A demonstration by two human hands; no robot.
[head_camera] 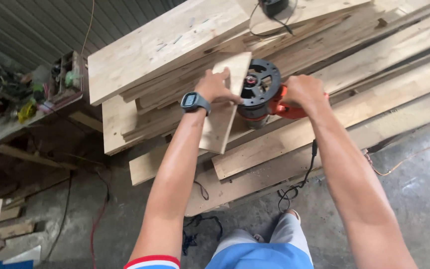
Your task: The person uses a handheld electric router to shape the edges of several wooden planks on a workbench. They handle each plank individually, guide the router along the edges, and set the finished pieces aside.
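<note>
Head view shows the left hand (pixel 216 87) pressing a thin, stiff, light board (pixel 223 107) tilted against the router (pixel 260 92), whose orange handle the right hand (pixel 302 92) clasps above the plank pile (pixel 374 65); heavy, best held by its handle.
</note>
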